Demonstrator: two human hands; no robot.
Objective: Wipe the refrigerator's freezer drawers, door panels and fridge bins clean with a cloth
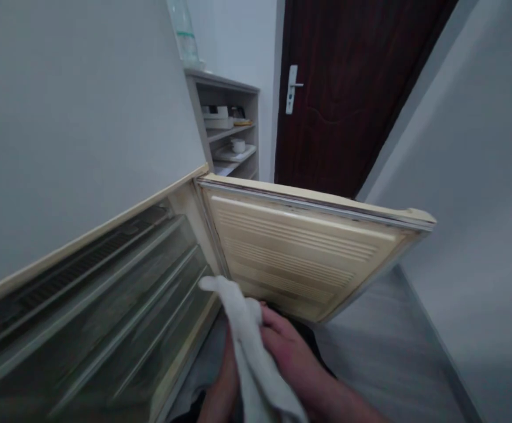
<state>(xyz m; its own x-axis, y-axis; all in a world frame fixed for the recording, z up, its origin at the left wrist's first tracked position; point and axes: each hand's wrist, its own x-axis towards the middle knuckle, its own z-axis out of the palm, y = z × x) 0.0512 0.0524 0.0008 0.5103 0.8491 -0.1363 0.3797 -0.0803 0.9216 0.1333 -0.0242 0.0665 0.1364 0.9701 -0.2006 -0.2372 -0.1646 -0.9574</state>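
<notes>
A white cloth [249, 335] hangs in long folds between my two hands, low in the middle of the view. My right hand [285, 343] is closed on the cloth from the right side. On the other side, my left hand [226, 367] presses against the cloth, its fingers mostly hidden behind the folds. Just beyond the hands is the inside of a cream freezer door [291, 249], swung wide open. To the left lies the freezer compartment [101, 317], with glassy or plastic drawer fronts and a dark grille along its top.
Behind the door stands a shelf unit [227, 79] with boxes and a white cup [238, 145], and a clear bottle [184, 35] on top. A dark red room door [326, 88] is at the back. A pale wall [476, 194] bounds the right, above grey flooring [383, 341].
</notes>
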